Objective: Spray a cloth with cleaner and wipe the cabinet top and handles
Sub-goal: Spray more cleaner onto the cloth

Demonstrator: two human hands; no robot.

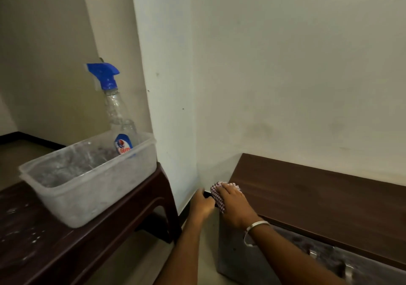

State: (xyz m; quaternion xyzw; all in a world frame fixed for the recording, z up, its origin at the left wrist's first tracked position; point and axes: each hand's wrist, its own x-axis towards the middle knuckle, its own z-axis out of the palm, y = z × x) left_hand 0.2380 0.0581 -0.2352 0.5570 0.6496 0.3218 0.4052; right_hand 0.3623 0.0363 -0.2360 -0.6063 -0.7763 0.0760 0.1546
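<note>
**Cloth at the left corner of the cabinet top; wiping under way**

The right hand (234, 204) lies flat over a checked cloth (216, 193), fingers extended and pressing it onto the near left corner of the dark wooden cabinet top (318, 197). A flat palm spreads pressure across the fabric, which suits wiping rather than carrying. A bangle (258, 224) sits on that wrist.

The left hand (202, 205) is just beside the cloth at the cabinet's left edge, fingers curled; whether it grips the edge or a trailing part of the cloth cannot be told. Judgement: it probably steadies the corner.

The spray bottle (119, 117) stands leaning in a translucent plastic tub (87, 186) on the dark side table (33, 229), well apart from both hands, which suggests spraying is done for now. The cabinet's front (296, 251) is blurred; handles are not clearly legible, so they appear not yet addressed.
</note>
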